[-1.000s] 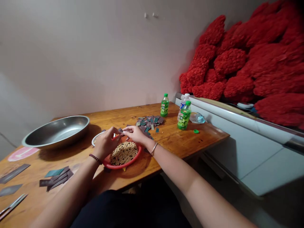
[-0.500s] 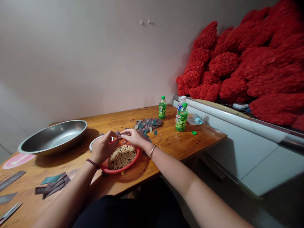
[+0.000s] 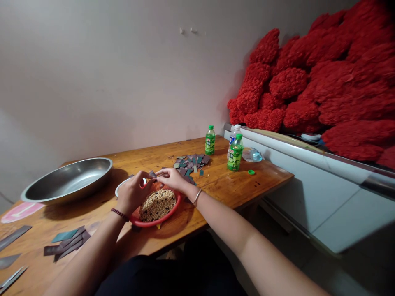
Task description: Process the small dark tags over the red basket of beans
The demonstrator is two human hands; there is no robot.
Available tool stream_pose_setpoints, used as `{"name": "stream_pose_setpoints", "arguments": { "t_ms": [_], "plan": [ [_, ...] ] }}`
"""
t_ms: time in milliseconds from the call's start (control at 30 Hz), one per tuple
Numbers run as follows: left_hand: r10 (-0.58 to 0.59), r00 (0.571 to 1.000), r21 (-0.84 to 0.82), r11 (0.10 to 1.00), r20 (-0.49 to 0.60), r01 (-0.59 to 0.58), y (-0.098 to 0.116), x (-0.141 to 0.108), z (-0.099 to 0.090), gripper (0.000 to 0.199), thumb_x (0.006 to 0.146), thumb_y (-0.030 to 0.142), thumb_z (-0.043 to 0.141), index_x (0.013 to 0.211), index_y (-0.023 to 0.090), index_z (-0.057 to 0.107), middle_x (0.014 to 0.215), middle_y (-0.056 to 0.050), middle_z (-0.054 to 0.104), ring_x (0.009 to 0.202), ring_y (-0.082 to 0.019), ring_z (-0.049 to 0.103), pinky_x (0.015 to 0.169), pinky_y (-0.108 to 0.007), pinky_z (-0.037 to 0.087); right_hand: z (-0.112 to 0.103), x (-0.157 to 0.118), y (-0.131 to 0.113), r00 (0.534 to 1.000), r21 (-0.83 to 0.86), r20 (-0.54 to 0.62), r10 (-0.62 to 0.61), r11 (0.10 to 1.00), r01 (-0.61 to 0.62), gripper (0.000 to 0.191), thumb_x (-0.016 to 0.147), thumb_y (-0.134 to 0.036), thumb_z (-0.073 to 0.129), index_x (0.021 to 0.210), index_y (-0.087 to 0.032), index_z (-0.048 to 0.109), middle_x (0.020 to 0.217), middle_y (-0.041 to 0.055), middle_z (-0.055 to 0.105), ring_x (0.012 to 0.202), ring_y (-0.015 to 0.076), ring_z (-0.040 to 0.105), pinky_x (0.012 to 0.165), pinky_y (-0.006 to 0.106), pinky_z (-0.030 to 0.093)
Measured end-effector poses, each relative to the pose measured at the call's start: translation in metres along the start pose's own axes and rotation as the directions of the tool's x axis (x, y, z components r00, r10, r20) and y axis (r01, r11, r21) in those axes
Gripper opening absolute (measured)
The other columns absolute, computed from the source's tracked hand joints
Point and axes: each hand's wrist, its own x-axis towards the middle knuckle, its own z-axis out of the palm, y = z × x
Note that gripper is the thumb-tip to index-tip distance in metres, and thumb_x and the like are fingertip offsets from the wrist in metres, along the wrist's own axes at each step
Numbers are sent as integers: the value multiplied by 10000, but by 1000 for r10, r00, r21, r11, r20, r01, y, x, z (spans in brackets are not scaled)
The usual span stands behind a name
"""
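One small dark piece (image 3: 152, 174) is up at the fingertips, above the far rim of one red basket (image 3: 147, 224). The left hand (image 3: 132, 193) has it pinched between thumb and forefinger, knuckles arched, the forearm running up from the lower left. The right hand (image 3: 173, 179) comes in from the lower right with its arm stretched long, wrist low and fingers pointing left, their tips meeting the other hand's; whether they grip too, I cannot tell. Pale beans (image 3: 158, 204) with scattered dark ones fill the basket, too many to count. One white bowl (image 3: 117, 190) sits partly hidden behind the left hand. Beyond lies one heap of small cut pieces (image 3: 191, 163), uncountable. Farther out are one metal basin (image 3: 69, 181), one pair of scissors (image 3: 12, 278), two green bottles (image 3: 235, 156), one clear bottle (image 3: 236, 129) and one loose green cap (image 3: 251, 172).
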Motion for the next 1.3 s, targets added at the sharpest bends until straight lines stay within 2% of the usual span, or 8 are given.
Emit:
{"name": "stream_pose_setpoints", "arguments": {
  "t_ms": [267, 433, 567, 700, 867, 1000, 1133, 1300],
  "plan": [
    [7, 997, -37, 999, 78, -4, 0, 0, -1, 259, 772, 469, 518, 846, 227, 574, 600, 32, 548, 507, -96, 492, 500, -195, 312, 1, -4, -8, 998, 6, -18, 55, 998, -55, 180, 755, -129, 592, 922, -140, 658, 818, 43, 683, 582, 98, 614, 531, 206, 520],
    [-68, 998, 2, 998, -8, 68, 3, -1, -1, 248, 772, 452, 526, 843, 218, 573, 650, 17, 572, 540, -102, 514, 511, -196, 322, -1, -4, 0, 1000, -2, 5, 27, 1000, -27, 191, 750, -135, 597, 931, -138, 658, 795, 45, 680, 557, 95, 602, 511, 206, 516],
    [-19, 999, 1, 1000, 42, 19, 4, -2, -1, 234, 777, 446, 531, 836, 222, 566, 625, 25, 564, 520, -100, 503, 500, -196, 310, -1, -6, -1, 1000, 16, 14, 13, 1000, -13, 180, 751, -146, 599, 922, -133, 654, 809, 56, 677, 596, 109, 615, 510, 209, 518],
    [-45, 999, 28, 999, -25, 46, 4, -3, -1, 205, 789, 409, 526, 831, 209, 548, 674, 7, 589, 553, -106, 518, 511, -199, 321, -1, -8, -5, 999, 3, 12, 32, 999, -32, 175, 739, -124, 599, 905, -130, 654, 774, 46, 667, 537, 86, 586, 481, 187, 494],
    [7, 1000, -21, 1000, 10, -7, 3, -3, 0, 173, 790, 378, 539, 830, 209, 546, 748, 4, 626, 620, -112, 555, 538, -201, 346, 0, -6, 0, 1000, 27, -6, -1, 1000, 1, 170, 737, -122, 590, 893, -128, 656, 794, 44, 672, 538, 78, 582, 507, 193, 507],
    [-39, 998, 3, 999, -45, 39, 3, -4, 0, 156, 796, 354, 537, 826, 201, 539, 797, -7, 632, 692, -125, 575, 567, -203, 364, 1, -7, 0, 1000, 25, -9, 28, 999, -28, 187, 718, -119, 607, 898, -130, 656, 761, 35, 674, 573, 96, 603, 517, 200, 520],
    [-23, 1000, -21, 1000, -16, 23, 5, -5, 1, 163, 787, 367, 553, 829, 211, 537, 812, 13, 627, 702, -119, 571, 592, -200, 380, 3, -10, -6, 999, 37, -4, 38, 999, -38, 153, 723, -135, 607, 868, -126, 654, 823, 48, 678, 684, 121, 624, 518, 191, 525],
    [-61, 997, 23, 998, -46, 62, 6, -7, 0, 167, 788, 380, 549, 822, 217, 563, 828, 0, 607, 737, -127, 573, 603, -205, 381, 3, -10, -3, 999, 46, -13, 33, 998, -32, 166, 715, -137, 607, 875, -120, 648, 767, 44, 673, 638, 124, 615, 507, 211, 519]
  ]
}}
